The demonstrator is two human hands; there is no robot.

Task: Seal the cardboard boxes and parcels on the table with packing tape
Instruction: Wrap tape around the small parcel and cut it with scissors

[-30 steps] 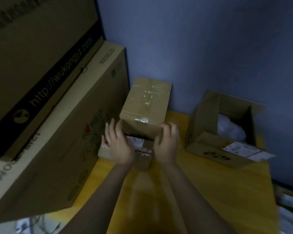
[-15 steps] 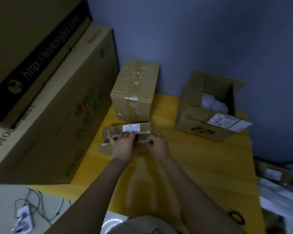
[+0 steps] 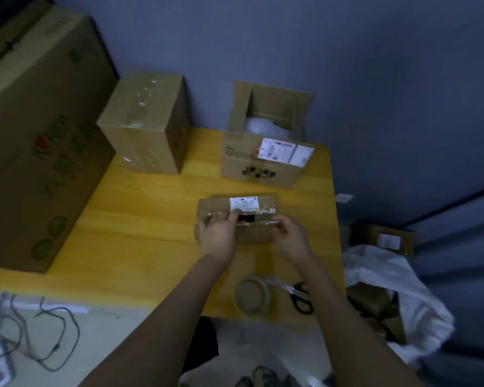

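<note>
Head view: left hand and right hand pinch the parcel flaps closed, tape sits at its 6 o'clock, so reaching for it could pop them open.

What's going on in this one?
A person holds a small parcel on the yellow table with both hands: the left hand grips its left end, the right hand pinches its right side. A gap shows between its flaps. The tape roll and scissors lie untouched near the table's front edge. A closed box and an open box stand behind.
</note>
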